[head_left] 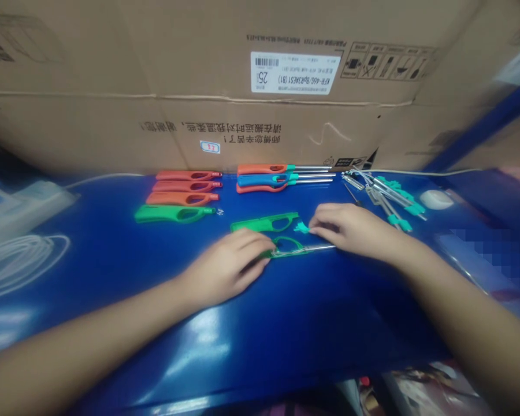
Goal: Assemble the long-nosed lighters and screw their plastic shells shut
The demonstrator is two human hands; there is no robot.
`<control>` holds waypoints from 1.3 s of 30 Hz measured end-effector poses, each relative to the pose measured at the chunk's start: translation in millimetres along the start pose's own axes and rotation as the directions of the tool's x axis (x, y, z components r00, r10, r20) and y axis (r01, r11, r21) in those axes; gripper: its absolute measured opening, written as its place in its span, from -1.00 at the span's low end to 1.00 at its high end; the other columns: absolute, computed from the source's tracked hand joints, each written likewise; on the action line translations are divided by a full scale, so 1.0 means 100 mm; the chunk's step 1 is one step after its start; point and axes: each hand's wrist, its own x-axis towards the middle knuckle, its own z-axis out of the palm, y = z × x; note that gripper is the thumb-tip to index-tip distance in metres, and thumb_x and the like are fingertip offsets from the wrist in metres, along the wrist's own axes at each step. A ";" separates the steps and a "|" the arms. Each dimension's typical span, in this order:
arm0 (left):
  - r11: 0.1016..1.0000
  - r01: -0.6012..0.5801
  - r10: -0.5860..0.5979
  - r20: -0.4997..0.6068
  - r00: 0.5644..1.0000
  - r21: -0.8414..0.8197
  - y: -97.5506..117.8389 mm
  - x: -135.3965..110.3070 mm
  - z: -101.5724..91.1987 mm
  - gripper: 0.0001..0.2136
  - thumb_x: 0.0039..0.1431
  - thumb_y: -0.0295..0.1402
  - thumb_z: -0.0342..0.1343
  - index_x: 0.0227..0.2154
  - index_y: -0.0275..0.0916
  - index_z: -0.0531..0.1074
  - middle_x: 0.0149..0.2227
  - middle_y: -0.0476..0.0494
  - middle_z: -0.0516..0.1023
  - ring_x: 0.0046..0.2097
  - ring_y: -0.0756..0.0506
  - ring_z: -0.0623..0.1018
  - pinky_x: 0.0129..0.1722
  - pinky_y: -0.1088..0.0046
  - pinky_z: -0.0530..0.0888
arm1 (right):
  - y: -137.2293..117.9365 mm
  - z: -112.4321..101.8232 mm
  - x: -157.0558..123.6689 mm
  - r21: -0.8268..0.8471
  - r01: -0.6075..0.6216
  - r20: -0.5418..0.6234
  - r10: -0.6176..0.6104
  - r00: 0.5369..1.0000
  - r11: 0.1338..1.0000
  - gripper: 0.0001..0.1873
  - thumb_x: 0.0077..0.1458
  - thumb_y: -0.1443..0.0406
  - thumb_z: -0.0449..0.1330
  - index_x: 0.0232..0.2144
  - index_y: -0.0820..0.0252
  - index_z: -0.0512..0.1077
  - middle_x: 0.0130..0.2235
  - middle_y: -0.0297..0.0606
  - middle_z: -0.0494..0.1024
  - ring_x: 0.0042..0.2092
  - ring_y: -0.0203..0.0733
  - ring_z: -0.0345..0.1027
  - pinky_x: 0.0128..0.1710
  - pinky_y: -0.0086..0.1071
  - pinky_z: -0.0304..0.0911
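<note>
My left hand [231, 266] is closed, thumb and fingers gripping the handle end of a green lighter half-shell [292, 252]. A thin metal tube [320, 248] lies in that shell and sticks out to the right; my palm hides the shell's left end. Just behind it, a second green half-shell [266, 222] rests on the blue table. My right hand [351, 228] pinches a small teal plastic piece [302, 227] at its edge, above the tube's tip.
Three assembled lighters [264, 179] lie at the back. Left of them is a row of orange-red and green lighter handles [173, 212]. Metal tubes with teal parts [392, 196] are heaped at right, near a white round object [436, 199]. A cardboard wall [112, 127] stands behind; coiled white cable [30, 260] is left.
</note>
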 end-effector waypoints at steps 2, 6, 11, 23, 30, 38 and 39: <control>1.000 0.012 -0.012 -0.002 1.000 0.006 0.00 0.00 0.00 -0.77 0.39 -0.39 0.02 0.03 -0.22 0.43 -0.02 -0.21 0.56 0.03 -0.17 0.51 0.05 0.20 0.48 | -0.03 0.00 -0.01 -0.017 0.002 -0.007 -0.002 1.000 1.000 -0.81 0.30 0.25 0.12 -0.28 0.16 0.52 -0.24 -0.22 0.56 -0.25 -0.17 0.44 -0.27 -0.33 0.27; 0.999 0.029 -0.029 -0.009 1.000 0.023 0.00 0.01 0.01 -0.77 0.39 -0.36 0.03 0.04 -0.23 0.43 -0.04 -0.20 0.57 0.00 -0.16 0.51 0.04 0.21 0.47 | -0.14 0.01 -0.03 0.059 0.071 -0.053 -0.068 0.996 0.996 -0.84 0.31 0.25 0.11 -0.24 0.15 0.48 -0.22 -0.24 0.54 -0.26 -0.21 0.40 -0.28 -0.36 0.24; 1.000 0.025 -0.025 -0.016 1.000 0.012 0.00 0.00 0.01 -0.78 0.38 -0.35 0.06 0.03 -0.23 0.42 -0.05 -0.19 0.57 -0.01 -0.15 0.50 0.02 0.25 0.46 | -0.28 0.03 -0.04 0.089 0.187 0.023 -0.190 0.982 0.978 -0.86 0.33 0.28 0.08 -0.24 0.15 0.44 -0.22 -0.27 0.51 -0.24 -0.23 0.38 -0.28 -0.39 0.21; 1.000 0.003 -0.004 -0.042 0.999 -0.021 0.01 0.00 -0.01 -0.74 0.38 -0.40 0.05 0.08 -0.25 0.40 -0.04 -0.23 0.51 0.00 -0.17 0.46 0.03 0.22 0.46 | -0.37 0.19 -0.02 -0.134 0.319 -0.024 -0.325 0.946 0.938 -0.78 0.37 0.33 0.00 -0.25 0.18 0.43 -0.26 -0.24 0.51 -0.31 -0.23 0.33 -0.38 -0.38 0.10; 0.999 0.030 -0.031 -0.050 0.998 -0.028 0.01 0.00 -0.01 -0.76 0.36 -0.38 0.06 0.04 -0.25 0.43 -0.13 -0.23 0.50 -0.09 -0.16 0.47 -0.06 0.23 0.50 | -0.41 0.20 -0.04 -0.283 0.394 -0.045 -0.422 0.905 0.875 -0.75 0.34 0.40 -0.03 -0.29 0.22 0.43 -0.34 -0.25 0.48 -0.41 -0.26 0.22 -0.43 -0.35 -0.02; 0.997 0.043 -0.045 -0.030 0.999 -0.062 0.01 0.02 -0.02 -0.78 0.36 -0.39 0.07 0.01 -0.27 0.44 -0.12 -0.21 0.48 -0.08 -0.15 0.46 -0.04 0.25 0.49 | -0.43 0.19 -0.04 -0.334 0.396 -0.064 -0.440 0.896 0.855 -0.76 0.33 0.40 -0.03 -0.30 0.21 0.43 -0.37 -0.28 0.46 -0.43 -0.25 0.18 -0.43 -0.34 -0.04; 0.997 0.043 -0.045 -0.029 0.999 -0.063 0.02 0.02 -0.02 -0.79 0.36 -0.38 0.07 0.01 -0.27 0.44 -0.12 -0.21 0.48 -0.08 -0.15 0.46 -0.04 0.24 0.49 | -0.43 0.19 -0.04 -0.333 0.393 -0.062 -0.435 0.898 0.857 -0.75 0.34 0.40 -0.03 -0.30 0.21 0.43 -0.37 -0.28 0.47 -0.43 -0.26 0.18 -0.43 -0.34 -0.04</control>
